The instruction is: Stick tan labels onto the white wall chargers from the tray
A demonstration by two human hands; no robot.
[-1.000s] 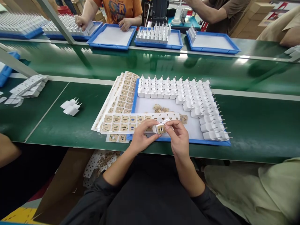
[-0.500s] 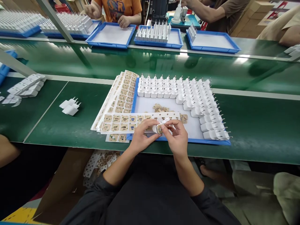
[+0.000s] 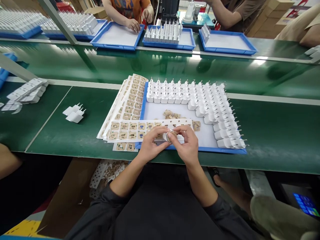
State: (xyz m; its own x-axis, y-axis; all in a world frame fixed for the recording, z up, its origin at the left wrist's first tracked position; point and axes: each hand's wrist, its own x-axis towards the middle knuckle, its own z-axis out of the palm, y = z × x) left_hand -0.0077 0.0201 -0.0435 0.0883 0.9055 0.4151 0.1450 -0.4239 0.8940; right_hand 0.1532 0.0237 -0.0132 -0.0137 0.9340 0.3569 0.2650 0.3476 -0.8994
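Note:
My left hand (image 3: 152, 143) is closed around the side of a small white plug charger (image 3: 167, 136), whose end face is turned toward me. A tan adhesive sticker (image 3: 171, 134) covers that face, partly hidden by my thumb. My right hand (image 3: 187, 143) grips the charger's other side, its thumb pressing on the sticker and its fingers curled behind. Just beyond both hands a strip of tan stickers on white backing (image 3: 128, 131) lies across the front of a blue-rimmed tray (image 3: 220, 150). Rows of white plug chargers (image 3: 208, 100) stand in that tray, pins up or outward.
Loose tan sticker pieces (image 3: 172, 115) lie in the tray. Sticker sheets (image 3: 133, 96) are stacked at its left. A few chargers (image 3: 74, 113) sit farther left on the green bench (image 3: 92, 100). Across the belt, co-workers' hands (image 3: 133, 25) are near other blue trays (image 3: 113, 46).
My right thumb has moved from the sticker's edge onto its face, and the charger has tilted slightly. Across the belt, a co-worker's hands have shifted to the right.

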